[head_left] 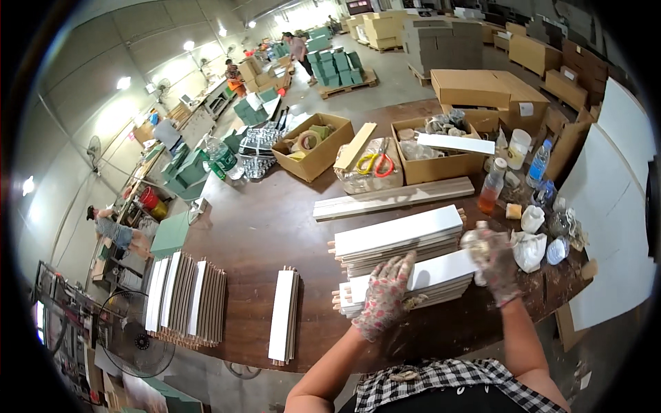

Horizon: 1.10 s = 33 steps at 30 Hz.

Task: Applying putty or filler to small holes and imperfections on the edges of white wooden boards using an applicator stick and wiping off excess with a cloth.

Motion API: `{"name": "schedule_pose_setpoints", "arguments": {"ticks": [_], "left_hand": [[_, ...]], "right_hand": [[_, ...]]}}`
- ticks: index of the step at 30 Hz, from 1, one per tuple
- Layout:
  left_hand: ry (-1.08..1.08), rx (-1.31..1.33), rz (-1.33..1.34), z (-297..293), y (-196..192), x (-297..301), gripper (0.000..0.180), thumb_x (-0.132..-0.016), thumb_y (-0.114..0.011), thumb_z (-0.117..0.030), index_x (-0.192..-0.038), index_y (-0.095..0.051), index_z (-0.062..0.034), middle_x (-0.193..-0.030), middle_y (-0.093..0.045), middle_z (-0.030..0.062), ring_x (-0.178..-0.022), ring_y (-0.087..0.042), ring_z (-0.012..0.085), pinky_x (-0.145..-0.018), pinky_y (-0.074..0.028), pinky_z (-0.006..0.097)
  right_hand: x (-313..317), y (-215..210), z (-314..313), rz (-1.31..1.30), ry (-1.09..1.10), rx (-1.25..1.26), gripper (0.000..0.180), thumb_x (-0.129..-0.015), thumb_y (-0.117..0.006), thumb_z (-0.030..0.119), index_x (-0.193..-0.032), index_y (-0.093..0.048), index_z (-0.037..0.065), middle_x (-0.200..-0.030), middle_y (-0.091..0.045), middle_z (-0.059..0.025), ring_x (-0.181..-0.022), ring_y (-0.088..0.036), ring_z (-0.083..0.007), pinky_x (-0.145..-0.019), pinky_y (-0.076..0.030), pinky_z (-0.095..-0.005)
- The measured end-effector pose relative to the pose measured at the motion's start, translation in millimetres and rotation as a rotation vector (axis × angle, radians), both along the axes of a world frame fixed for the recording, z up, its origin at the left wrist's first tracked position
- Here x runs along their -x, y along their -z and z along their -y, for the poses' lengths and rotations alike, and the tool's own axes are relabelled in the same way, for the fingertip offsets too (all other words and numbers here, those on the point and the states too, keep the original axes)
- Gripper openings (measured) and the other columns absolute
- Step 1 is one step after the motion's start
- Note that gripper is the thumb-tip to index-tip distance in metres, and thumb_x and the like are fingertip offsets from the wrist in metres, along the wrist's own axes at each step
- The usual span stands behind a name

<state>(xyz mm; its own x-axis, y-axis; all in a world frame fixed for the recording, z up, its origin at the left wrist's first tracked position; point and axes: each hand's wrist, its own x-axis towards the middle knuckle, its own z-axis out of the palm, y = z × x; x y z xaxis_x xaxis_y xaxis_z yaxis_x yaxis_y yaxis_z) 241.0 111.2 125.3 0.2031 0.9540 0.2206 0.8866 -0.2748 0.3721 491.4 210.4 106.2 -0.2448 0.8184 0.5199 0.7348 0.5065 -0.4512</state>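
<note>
My left hand [385, 296], in a pink-dotted work glove, lies with fingers stretched over the near stack of white boards [441, 270]. Round wooden pegs stick out of the boards' left ends. At the right end of this stack, my gloved right hand [496, 272] is curled and blurred; a pale crumpled patch shows at its fingers, too smeared to name. Just beyond lies another stack of white pegged boards [399, 230]. Farther off, a long bare wooden strip [392, 199] rests crosswise on the brown table [241, 237].
A small board bundle [282, 313] and a larger row of boards [184, 296] stand at left. Open cardboard boxes [313, 168], scissors [375, 164] and a bottle of amber liquid [490, 187] line the back. White bags [529, 251] sit right. Several people work beyond.
</note>
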Motion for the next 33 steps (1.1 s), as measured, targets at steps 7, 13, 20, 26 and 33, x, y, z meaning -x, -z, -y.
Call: {"name": "schedule_pose_setpoints", "arguments": {"ticks": [7, 13, 20, 26, 33], "left_hand": [[-0.010, 0.142, -0.155, -7, -7, -7, 0.076, -0.079, -0.070, -0.027, -0.143, -0.033, -0.0095, -0.128, -0.050, 0.0142, -0.120, -0.048, 0.0311, -0.104, -0.033, 0.048], [-0.170, -0.001, 0.067, 19, -48, 21, 0.066, -0.082, -0.070, -0.024, -0.141, -0.042, -0.0142, -0.122, -0.055, 0.0160, -0.108, -0.056, 0.0312, -0.105, -0.035, 0.046], [0.114, 0.214, 1.553, 35, -57, 35, 0.059, -0.092, -0.060, -0.017, -0.143, -0.034, -0.0015, -0.110, -0.062, 0.0133, -0.097, -0.062, 0.0187, -0.081, -0.054, 0.029], [-0.023, 0.211, 1.530, 42, -30, 11, 0.062, -0.096, -0.045, -0.052, -0.128, -0.046, 0.0013, -0.101, -0.065, 0.0130, -0.087, -0.065, 0.0232, -0.075, -0.054, 0.029], [0.290, 0.665, 1.716, 51, -22, 27, 0.076, -0.087, -0.065, -0.042, -0.139, -0.033, 0.0021, -0.116, -0.062, 0.0137, -0.100, -0.063, 0.0197, -0.088, -0.050, 0.031]], "right_hand": [[-37, -16, 12, -0.448, 0.071, 0.078, 0.036, -0.081, -0.061, 0.002, -0.117, -0.056, 0.002, -0.110, -0.058, -0.0124, -0.101, -0.057, -0.0246, -0.088, -0.047, -0.0343], [-26, -5, 15, -0.714, -0.097, -0.077, 0.040, -0.089, -0.057, 0.002, -0.128, -0.048, 0.002, -0.117, -0.057, -0.0067, -0.099, -0.058, -0.0151, -0.081, -0.050, -0.0265], [56, -75, 70, -0.199, -0.281, -0.516, 0.051, -0.082, -0.071, 0.013, -0.128, -0.048, 0.005, -0.121, -0.055, -0.0144, -0.107, -0.057, -0.0276, -0.086, -0.049, -0.0377], [128, -80, 50, -0.328, -0.685, -0.387, 0.043, -0.079, -0.073, 0.017, -0.119, -0.057, 0.020, -0.116, -0.060, -0.0004, -0.088, -0.054, -0.0168, -0.082, -0.045, -0.0325], [90, -113, -63, -0.498, -0.264, -0.492, 0.036, -0.080, -0.069, 0.012, -0.114, -0.057, 0.008, -0.102, -0.059, -0.0106, -0.096, -0.057, -0.0285, -0.086, -0.045, -0.0407]]}}
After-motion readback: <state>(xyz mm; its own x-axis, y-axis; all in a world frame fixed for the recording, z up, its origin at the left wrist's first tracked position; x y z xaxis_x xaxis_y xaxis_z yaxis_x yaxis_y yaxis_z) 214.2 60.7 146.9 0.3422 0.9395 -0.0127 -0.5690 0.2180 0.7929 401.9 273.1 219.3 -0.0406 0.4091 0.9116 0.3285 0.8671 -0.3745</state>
